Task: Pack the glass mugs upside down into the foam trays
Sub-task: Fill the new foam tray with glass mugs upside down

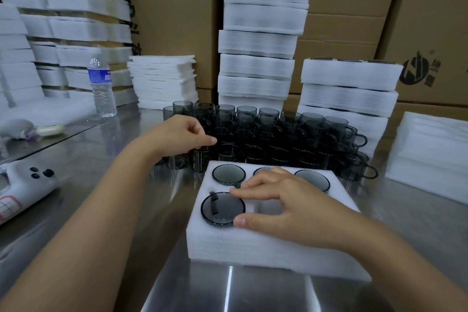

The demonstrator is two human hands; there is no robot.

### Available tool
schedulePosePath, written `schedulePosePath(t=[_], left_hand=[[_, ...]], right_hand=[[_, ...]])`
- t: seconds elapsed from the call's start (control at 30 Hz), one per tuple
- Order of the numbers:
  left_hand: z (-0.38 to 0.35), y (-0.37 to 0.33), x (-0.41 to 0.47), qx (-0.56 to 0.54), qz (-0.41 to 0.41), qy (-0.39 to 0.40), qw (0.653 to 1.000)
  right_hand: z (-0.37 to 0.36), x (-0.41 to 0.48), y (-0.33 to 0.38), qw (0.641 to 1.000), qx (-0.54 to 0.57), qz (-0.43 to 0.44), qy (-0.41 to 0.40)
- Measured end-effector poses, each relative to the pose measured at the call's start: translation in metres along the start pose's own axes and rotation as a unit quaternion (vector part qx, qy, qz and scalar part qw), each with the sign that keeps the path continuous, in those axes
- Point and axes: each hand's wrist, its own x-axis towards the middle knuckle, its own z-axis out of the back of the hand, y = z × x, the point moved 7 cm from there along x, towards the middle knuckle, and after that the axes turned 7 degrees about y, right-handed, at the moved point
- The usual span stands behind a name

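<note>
A white foam tray lies in front of me on the steel table. Upside-down smoky glass mugs fill its back row, among them the back-left mug and the back-right mug. The front-left mug also sits base up, and my right hand holds its rim between thumb and fingertips. Next to it, the front-middle slot is empty. Behind the tray stand several loose mugs. My left hand reaches over their left end, fingers curled on a mug.
Stacks of foam trays rise behind the mugs, with more at the right and far left. Flat foam sheets lie at the right. A water bottle stands back left. Cardboard boxes form the back wall.
</note>
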Motion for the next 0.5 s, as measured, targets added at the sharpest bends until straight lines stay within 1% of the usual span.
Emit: schedulePosePath(t=[0.03,0.07,0.13,0.2,0.27,0.33,0.4,0.5], left_hand=[[0.000,0.000,0.002,0.006,-0.008,-0.029,1.000],[-0.001,-0.001,0.003,0.006,-0.016,-0.042,0.999],[-0.004,-0.002,0.005,0.023,-0.029,-0.052,0.998],[-0.006,-0.002,0.007,0.065,-0.027,-0.066,0.995],[-0.010,0.000,0.008,0.106,-0.012,-0.059,0.993],[-0.019,0.004,0.011,0.140,-0.008,-0.034,0.990],[-0.025,0.008,0.012,0.157,-0.002,-0.014,0.987],[-0.026,0.010,0.012,0.171,0.010,-0.013,0.985]], right_hand=[[0.000,0.000,0.000,1.000,-0.005,0.004,-0.001],[0.001,0.000,-0.001,1.000,-0.010,0.007,-0.002],[0.001,0.000,-0.001,1.000,-0.017,0.013,-0.003],[0.001,0.000,-0.001,1.000,-0.017,0.015,-0.004],[0.000,0.000,-0.002,1.000,-0.014,0.016,-0.005],[0.000,0.000,-0.002,1.000,-0.012,0.015,-0.006],[0.000,0.000,-0.002,1.000,-0.011,0.013,-0.005],[0.000,0.000,-0.002,1.000,-0.012,0.014,-0.005]])
